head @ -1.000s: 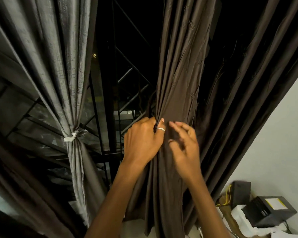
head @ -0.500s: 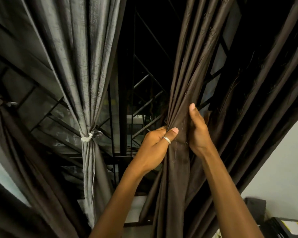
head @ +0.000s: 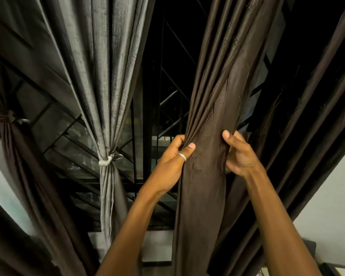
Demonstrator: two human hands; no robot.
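Both hands are closing on one brown curtain panel (head: 205,186), which is hanging right of centre in front of the window.

1. Far left: a dark curtain (head: 28,166) is hanging cinched by a knotted band (head: 4,116). Beside it, a grey curtain (head: 106,76) is being held in a tight waist by a pale tieback clip (head: 106,161). Both are drawn in, probably to expose the window.
2. Centre: the window grille (head: 167,100) is showing through the gap between the grey curtain and the brown curtain panel, with dark panes behind it.
3. The left hand (head: 173,162) is gripping the left edge of the panel. The digit wearing a ring (head: 182,156) is pressing on the front face, and the other fingers are curling round the pleats from behind. This grip is pinning the pleats so they cannot spread.
4. The panel is being compressed into a narrow column between the two hands, and it is fanning out into pleats above them.
5. The right hand (head: 239,156) is wrapping the right edge, thumb in front and fingers mostly hidden behind the cloth. It is opposing the left hand, so the bundle is being squeezed from both sides.
6. Right: loose dark folds (head: 307,116) are hanging ungathered, against a pale wall (head: 331,206).

Judgement: the panel is being prepared for tying back like the grey curtain. No tie for it is in view.
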